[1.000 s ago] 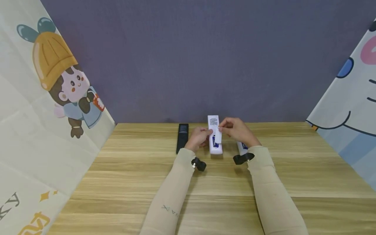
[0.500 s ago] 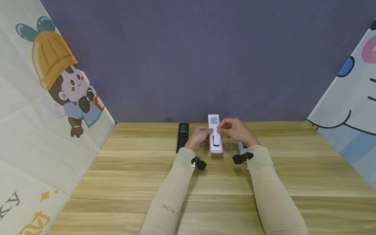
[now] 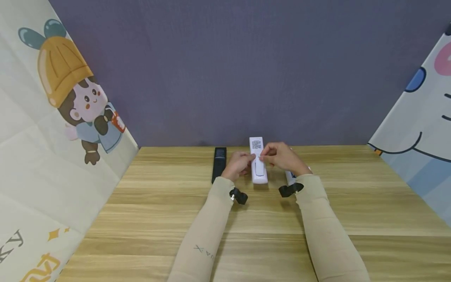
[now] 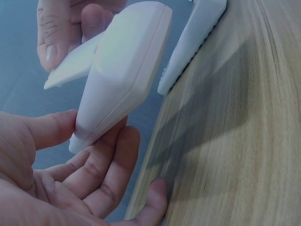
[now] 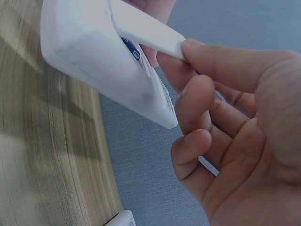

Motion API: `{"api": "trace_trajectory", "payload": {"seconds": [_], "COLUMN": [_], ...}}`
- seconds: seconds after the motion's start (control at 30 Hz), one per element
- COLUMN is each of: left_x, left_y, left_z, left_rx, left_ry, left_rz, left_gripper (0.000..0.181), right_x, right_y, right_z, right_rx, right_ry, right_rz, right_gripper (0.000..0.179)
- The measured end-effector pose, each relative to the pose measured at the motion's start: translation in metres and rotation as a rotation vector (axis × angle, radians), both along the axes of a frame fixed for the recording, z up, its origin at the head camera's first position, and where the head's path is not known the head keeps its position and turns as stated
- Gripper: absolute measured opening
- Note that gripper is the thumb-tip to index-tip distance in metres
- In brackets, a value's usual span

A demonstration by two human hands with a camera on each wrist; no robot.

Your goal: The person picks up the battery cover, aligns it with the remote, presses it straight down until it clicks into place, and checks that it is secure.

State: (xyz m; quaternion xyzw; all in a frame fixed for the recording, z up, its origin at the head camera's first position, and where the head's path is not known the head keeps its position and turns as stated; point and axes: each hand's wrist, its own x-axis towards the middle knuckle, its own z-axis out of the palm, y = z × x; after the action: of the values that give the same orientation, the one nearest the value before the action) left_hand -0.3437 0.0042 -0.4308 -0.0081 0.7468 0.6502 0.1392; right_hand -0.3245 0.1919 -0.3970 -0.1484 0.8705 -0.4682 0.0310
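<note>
My left hand [image 3: 239, 164] grips a white remote control [image 4: 127, 66] by its side, thumb on one face and fingers under the other. The remote's back, with printed text, faces up in the head view. My right hand [image 3: 282, 157] pinches one end of the white battery cover [image 5: 148, 30] between thumb and finger. The cover slants over the battery compartment: its far end meets the remote, while the pinched end stands raised. In the right wrist view a blue battery [image 5: 131, 48] shows in the gap beneath it.
A black remote [image 3: 219, 164] lies left of my left hand on the wooden table [image 3: 260, 219]. Another white remote [image 3: 290, 178] lies under my right wrist, partly hidden. A dark grey panel [image 3: 225, 70] rises behind the table.
My right hand has swung the battery cover down and left over the compartment, so the batteries seen earlier in the head view are now covered. The left hand has stayed on the remote.
</note>
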Motion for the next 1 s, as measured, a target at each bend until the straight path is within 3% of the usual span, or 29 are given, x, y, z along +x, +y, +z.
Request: {"api": "trace_trajectory", "payload": {"seconds": [1.0], "left_x": [0.0001], "left_y": [0.0002], "left_z": [0.0002], "left_rx": [0.006], "left_ry": [-0.003], "left_rz": [-0.005], "left_gripper": [0.021], "right_x": [-0.0027], "right_y": [-0.0018], "right_z": [-0.0051], "right_rx": [-0.009], "right_ry": [0.016], "right_rz": [0.044], "right_gripper": [0.006]}}
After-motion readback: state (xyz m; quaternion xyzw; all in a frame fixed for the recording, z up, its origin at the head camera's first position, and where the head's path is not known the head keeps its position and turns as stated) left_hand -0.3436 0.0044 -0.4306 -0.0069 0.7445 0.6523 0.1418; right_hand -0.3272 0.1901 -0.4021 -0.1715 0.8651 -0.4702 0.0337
